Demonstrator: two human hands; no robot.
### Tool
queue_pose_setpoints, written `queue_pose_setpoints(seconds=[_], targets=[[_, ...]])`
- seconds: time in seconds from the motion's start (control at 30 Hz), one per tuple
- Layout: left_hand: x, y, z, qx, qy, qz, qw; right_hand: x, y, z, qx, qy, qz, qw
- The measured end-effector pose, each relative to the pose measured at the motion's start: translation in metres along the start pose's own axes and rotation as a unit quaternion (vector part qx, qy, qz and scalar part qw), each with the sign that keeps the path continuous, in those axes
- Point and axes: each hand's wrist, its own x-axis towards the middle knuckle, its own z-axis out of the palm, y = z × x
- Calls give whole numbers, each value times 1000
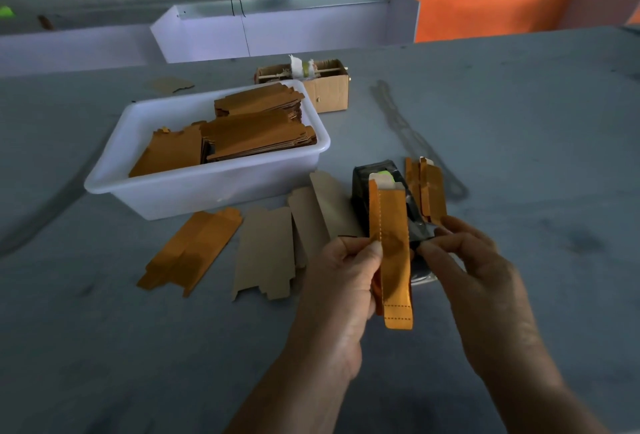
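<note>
Orange carton | left hand grips | right hand pinches dark film

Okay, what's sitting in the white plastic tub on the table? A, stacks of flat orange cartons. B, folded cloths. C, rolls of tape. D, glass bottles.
A: the white tub holds stacks of flat orange cartons, the same colour as the folded carton that the left hand grips.
</note>
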Motion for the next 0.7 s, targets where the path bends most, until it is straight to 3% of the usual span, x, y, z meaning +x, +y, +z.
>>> queue_pose_setpoints(seconds=[0.2,0.47,0.7], targets=[[1,8,0,14,-19,12,1000,-5,2,6,-81,35,-59,994],[5,8,7,87,-34,28,995,-7,5,8,-132,43,-71,988],[5,11,11,164,-15,70,984,3,0,2,-281,17,-159,946]])
